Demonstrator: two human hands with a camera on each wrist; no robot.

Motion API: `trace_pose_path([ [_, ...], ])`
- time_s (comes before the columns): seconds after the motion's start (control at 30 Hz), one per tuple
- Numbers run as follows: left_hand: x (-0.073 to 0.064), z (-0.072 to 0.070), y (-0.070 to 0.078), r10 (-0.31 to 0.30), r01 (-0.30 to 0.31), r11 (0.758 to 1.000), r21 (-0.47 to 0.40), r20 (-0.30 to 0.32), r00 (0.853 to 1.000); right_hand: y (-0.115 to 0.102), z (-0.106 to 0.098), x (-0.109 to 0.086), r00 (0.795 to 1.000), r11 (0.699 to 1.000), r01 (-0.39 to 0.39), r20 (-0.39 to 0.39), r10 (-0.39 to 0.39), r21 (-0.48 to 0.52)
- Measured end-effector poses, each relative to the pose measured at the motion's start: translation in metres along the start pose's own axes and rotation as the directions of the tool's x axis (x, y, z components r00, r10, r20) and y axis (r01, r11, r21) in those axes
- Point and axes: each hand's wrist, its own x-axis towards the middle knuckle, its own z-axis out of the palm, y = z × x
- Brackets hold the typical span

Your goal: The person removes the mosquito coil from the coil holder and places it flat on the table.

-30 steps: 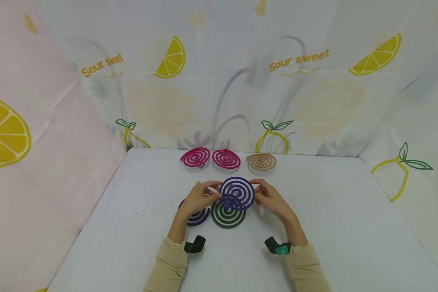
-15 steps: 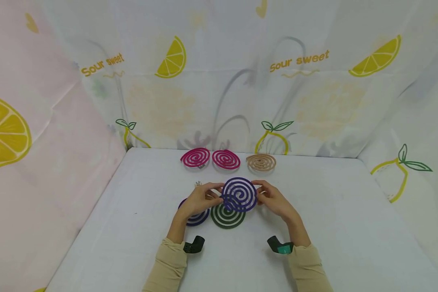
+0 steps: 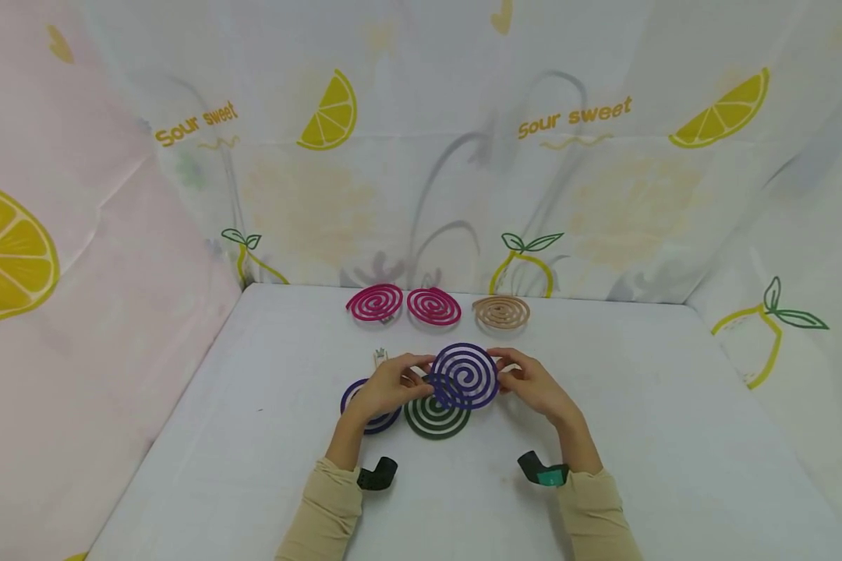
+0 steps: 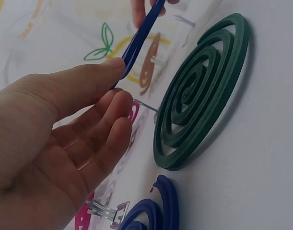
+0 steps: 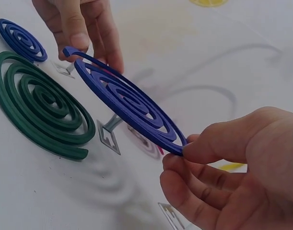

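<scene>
Left hand (image 3: pixel 387 388) and right hand (image 3: pixel 536 388) fingers (image 5: pixel 177 187) grasp the raised coil (image 3: pixel 466 379) at 9 and 3 o'clock, presumably for balance.

"Sour sweet" stands 2 times on the white backdrop cloth (image 3: pixel 421 101).

Dim wrist views, soft shadows

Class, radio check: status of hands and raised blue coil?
Left hand, right hand: pinching opposite edges. Blue coil: raised above table. Green coil lying close by.
</scene>
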Motion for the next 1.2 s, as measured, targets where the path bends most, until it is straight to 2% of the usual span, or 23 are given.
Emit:
trace_pose_path([
  [0.3, 0.002, 0.005, 0.002, 0.05, -0.05, 0.998, 0.028, -0.004, 0.999, 0.004, -0.006, -0.001, 1.0, 1.0, 0.001, 0.018, 0.0, -0.019],
  [0.63, 0.004, 0.012, 0.003, 0.046, -0.046, 0.999, 0.025, -0.002, 0.999, 0.006, -0.01, -0.004, 0.999, 0.999, -0.011, 0.031, 0.012, -0.045],
  [0.87, 0.006, 0.015, 0.004, 0.086, -0.085, 0.995, 0.06, -0.018, 0.996, 0.009, -0.014, -0.006, 0.999, 0.998, -0.017, 0.036, 0.02, -0.06],
  [1.2, 0.007, 0.022, 0.006, 0.076, -0.074, 0.993, 0.087, -0.027, 0.997, 0.012, -0.019, -0.009, 0.999, 0.998, 0.001, 0.044, 0.002, -0.061],
])
